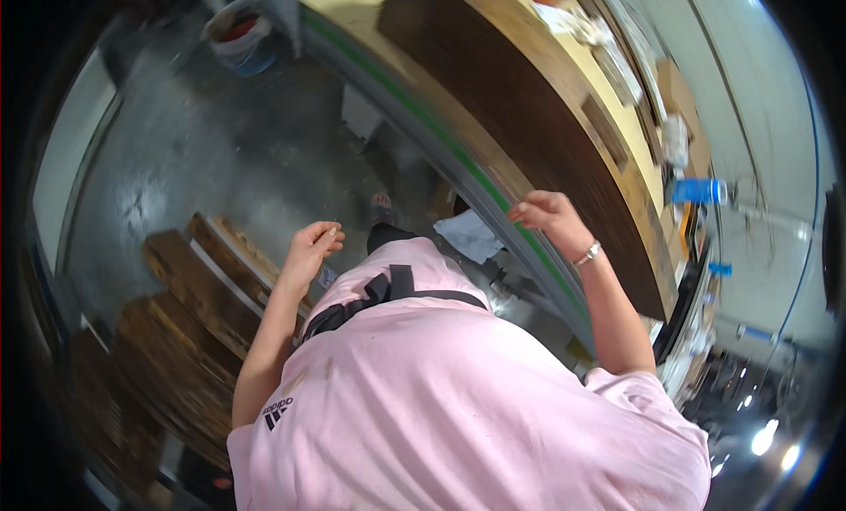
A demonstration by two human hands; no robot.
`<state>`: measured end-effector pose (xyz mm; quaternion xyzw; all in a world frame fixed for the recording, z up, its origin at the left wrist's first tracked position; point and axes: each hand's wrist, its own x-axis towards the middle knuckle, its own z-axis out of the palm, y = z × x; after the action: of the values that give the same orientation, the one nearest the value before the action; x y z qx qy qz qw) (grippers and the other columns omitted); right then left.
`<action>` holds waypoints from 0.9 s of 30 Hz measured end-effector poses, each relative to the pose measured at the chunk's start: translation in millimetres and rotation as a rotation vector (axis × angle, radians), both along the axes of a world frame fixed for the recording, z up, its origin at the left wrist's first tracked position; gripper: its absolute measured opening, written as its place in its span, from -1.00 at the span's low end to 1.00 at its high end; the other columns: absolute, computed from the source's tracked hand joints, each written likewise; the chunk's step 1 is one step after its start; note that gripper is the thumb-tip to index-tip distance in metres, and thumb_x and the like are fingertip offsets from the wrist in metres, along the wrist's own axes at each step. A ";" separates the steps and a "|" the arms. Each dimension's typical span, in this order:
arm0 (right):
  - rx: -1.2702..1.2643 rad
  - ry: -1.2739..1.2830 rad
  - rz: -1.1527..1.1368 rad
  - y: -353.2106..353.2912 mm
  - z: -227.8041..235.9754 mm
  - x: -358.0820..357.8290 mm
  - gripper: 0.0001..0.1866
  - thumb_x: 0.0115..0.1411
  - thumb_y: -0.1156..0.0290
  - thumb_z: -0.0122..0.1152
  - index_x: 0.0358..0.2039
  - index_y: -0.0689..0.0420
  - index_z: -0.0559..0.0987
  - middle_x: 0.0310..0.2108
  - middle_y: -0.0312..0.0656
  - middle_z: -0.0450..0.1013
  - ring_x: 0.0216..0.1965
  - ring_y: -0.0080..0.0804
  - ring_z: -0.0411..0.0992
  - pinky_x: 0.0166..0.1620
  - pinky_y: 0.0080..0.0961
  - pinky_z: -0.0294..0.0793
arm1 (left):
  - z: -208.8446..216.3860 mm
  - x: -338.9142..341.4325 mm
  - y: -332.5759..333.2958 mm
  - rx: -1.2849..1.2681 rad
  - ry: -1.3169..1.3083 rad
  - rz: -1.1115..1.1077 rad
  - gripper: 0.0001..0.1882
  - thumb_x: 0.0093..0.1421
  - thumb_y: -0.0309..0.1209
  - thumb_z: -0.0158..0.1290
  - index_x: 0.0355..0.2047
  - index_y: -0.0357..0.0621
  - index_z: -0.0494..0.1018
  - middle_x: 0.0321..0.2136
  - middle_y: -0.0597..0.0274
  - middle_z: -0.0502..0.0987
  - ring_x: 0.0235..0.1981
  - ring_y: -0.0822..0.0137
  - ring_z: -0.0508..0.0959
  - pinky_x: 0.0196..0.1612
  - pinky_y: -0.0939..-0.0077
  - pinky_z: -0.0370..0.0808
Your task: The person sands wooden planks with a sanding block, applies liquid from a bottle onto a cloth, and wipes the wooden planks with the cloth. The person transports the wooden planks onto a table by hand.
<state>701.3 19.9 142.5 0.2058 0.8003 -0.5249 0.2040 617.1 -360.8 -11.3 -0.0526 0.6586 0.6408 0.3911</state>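
My left hand (pixel 313 248) hangs in the air over the floor, left of my body, its fingers loosely bent and nothing visible in them. My right hand (pixel 553 222) is held out by the workbench edge with its green stripe (pixel 458 154); its fingers curve loosely and no held object shows. Whether they touch the edge I cannot tell. On the bench beside that hand lies a long dark-brown wooden board (pixel 502 97) with a light, raw edge. A small brown wood piece (pixel 604 130) rests farther across the bench.
Several rough-edged wooden slabs (pixel 181 335) stand stacked at the left. A bucket (pixel 241 37) sits on the concrete floor at the upper left. Below the bench edge is a white cloth or sheet (pixel 470 236). A blue object (pixel 699 191) is at the bench's far side.
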 end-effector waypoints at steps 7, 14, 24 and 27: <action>-0.100 -0.109 0.374 17.9 19.6 55.3 -0.57 0.23 0.15 0.07 -0.11 0.28 0.53 -0.14 -0.11 0.52 -0.14 -0.29 0.48 -0.02 -0.41 0.41 | 50.5 -89.6 87.3 0.041 0.059 -0.266 -0.68 0.28 -0.31 -0.03 -0.05 -0.25 0.44 -0.21 0.17 0.55 -0.23 0.44 0.54 -0.14 0.59 0.43; 0.332 0.405 -0.275 128.5 153.7 25.0 -0.59 0.32 0.14 -0.07 -0.12 0.24 0.54 -0.15 -0.16 0.53 -0.06 -0.38 0.47 0.05 -0.43 0.40 | 76.1 -150.8 183.4 0.153 0.064 -0.262 -0.64 0.29 -0.37 -0.06 0.02 -0.35 0.36 -0.11 0.09 0.52 -0.10 0.36 0.54 -0.03 0.58 0.45; 0.259 -0.569 0.049 286.0 15.6 -15.7 -0.49 0.18 0.04 0.04 0.01 0.13 0.49 0.02 -0.18 0.42 0.02 -0.38 0.38 0.03 -0.27 0.42 | 54.4 -160.0 242.8 0.231 -0.062 -0.217 -0.65 0.16 -0.57 0.00 -0.01 -0.35 0.34 -0.15 0.01 0.49 -0.11 0.22 0.54 -0.02 0.40 0.48; 0.110 -0.759 0.102 293.1 -16.4 -10.6 -0.50 0.15 0.13 0.08 0.03 0.15 0.47 0.02 -0.11 0.41 0.06 -0.33 0.36 0.05 -0.25 0.44 | 49.2 -162.9 254.4 0.208 -0.062 -0.137 -0.61 0.14 -0.58 0.04 0.00 -0.31 0.31 -0.15 0.05 0.48 -0.14 0.18 0.55 -0.02 0.31 0.50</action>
<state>690.6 313.0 126.2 0.3561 0.7042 -0.3568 0.5000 454.2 -106.4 37.9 0.0138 0.5784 0.6754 0.4574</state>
